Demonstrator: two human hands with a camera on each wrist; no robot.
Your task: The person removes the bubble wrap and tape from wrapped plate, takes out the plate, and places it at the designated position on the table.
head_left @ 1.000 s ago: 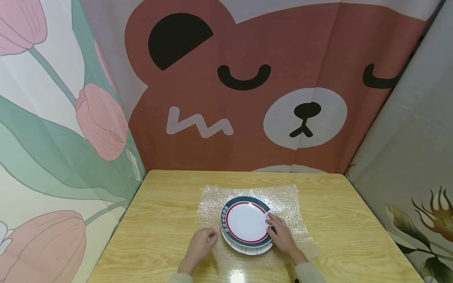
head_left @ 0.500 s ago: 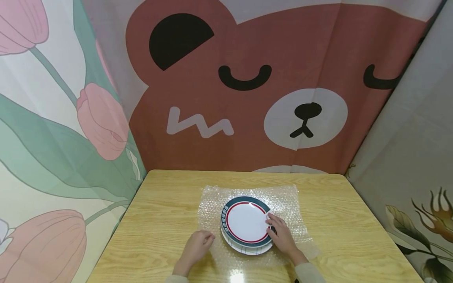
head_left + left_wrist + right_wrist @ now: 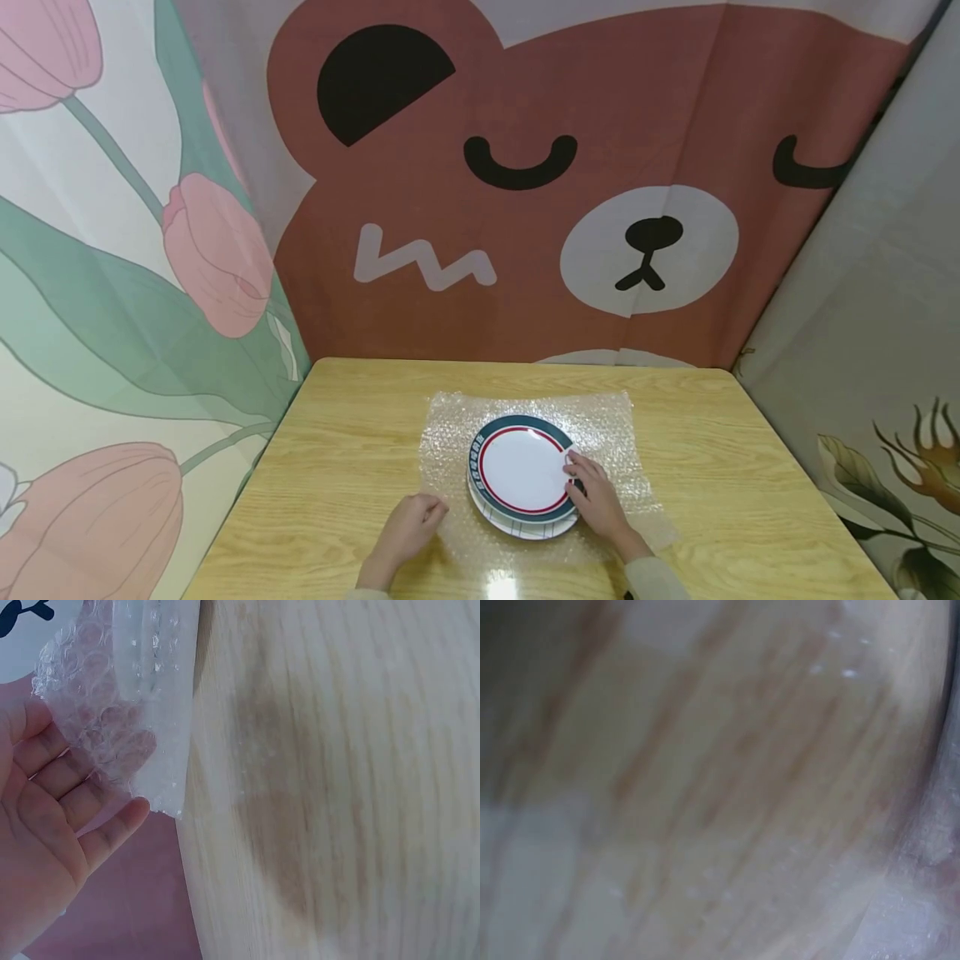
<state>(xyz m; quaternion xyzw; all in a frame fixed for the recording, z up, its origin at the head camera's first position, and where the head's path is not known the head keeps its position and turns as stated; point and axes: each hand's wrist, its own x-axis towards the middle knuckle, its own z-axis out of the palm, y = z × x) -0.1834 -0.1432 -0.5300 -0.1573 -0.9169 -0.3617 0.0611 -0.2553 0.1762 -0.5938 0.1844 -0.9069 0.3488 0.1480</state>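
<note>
A white plate (image 3: 521, 471) with a dark blue-green rim and a red ring sits on another white plate (image 3: 525, 529) with a line pattern, whose front edge shows below it. Both rest on a sheet of bubble wrap (image 3: 600, 417). My right hand (image 3: 600, 502) rests on the right rim of the top plate, fingers and thumb spread over it. At the front left of the sheet, my left hand (image 3: 408, 525) pinches the wrap's edge. In the left wrist view the bubble wrap (image 3: 97, 697) drapes over the fingers of the left hand (image 3: 52, 802).
The wood-grain table (image 3: 337, 433) extends around the sheet on all sides. Behind it hangs a cloth with a bear print (image 3: 420, 317), and a tulip-print cloth (image 3: 217, 258) hangs at the left. The right wrist view is blurred.
My left hand has moved a little to the left and toward me, away from the plates. The right hand and the plates have stayed in place.
</note>
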